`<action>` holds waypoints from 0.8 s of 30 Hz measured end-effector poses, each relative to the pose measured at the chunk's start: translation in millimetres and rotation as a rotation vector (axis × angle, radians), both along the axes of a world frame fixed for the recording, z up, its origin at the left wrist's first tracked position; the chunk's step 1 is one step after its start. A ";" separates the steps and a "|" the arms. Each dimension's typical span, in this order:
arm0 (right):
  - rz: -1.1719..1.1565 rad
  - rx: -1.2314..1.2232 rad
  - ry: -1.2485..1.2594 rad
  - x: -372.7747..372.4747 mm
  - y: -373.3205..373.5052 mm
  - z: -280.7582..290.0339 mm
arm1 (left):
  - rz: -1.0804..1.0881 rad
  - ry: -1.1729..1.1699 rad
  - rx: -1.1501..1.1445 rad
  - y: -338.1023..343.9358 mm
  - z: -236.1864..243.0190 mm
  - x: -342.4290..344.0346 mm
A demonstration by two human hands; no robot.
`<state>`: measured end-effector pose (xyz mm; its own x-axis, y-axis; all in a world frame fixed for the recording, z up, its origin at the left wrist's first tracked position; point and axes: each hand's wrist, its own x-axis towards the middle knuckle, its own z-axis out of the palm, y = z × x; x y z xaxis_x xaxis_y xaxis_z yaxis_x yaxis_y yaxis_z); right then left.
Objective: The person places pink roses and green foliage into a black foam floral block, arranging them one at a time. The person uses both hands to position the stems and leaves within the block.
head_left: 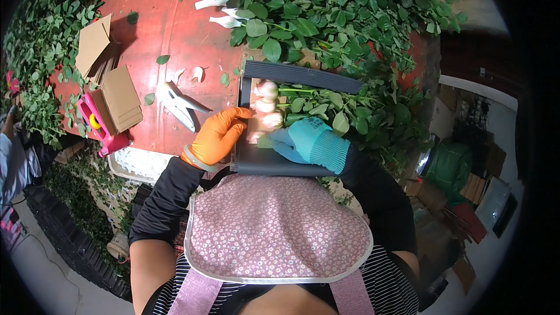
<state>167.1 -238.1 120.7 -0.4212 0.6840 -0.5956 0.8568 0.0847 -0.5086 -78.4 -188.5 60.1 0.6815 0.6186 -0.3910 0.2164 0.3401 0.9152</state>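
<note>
Several pale pink roses (266,90) lie in a column on a piece of cardboard, heads to the left and leafy stems (315,105) running right. They rest between the dark ribbed bar (300,76) and the near dark panel (280,163) of a black frame. My right hand (306,142), in a teal glove, closes around the nearest rose (255,137) just behind its head, hiding most of its stem. At the cardboard's left edge is my left hand (217,139) in an orange glove, its fingers curled together; whatever they pinch is hidden.
Left of the frame lie a silver stapler (181,108), stacked cardboard pieces (121,99) and a pink tape dispenser (99,123). Roses in white net sleeves (213,1) and piled leafy stems (338,9) cover the far side of the red table (169,35). A white bin (137,163) stands at its near left edge.
</note>
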 end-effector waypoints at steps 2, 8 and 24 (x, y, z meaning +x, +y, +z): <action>-0.009 0.009 0.001 0.6 -0.8 -0.6 | 0.042 -0.021 -0.013 -6.3 -10.7 4.2; -0.026 -0.124 -0.055 -1.4 5.5 9.4 | 0.124 -0.054 -0.198 -13.3 -12.8 8.4; 0.069 -0.073 -0.099 -5.2 8.7 3.1 | 0.078 -0.051 0.129 14.2 -13.3 -20.4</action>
<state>161.9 -229.3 123.8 -0.4020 0.6093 -0.6835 0.8967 0.1108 -0.4286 -98.8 -174.3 46.8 0.6463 0.7132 -0.2712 0.1458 0.2334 0.9614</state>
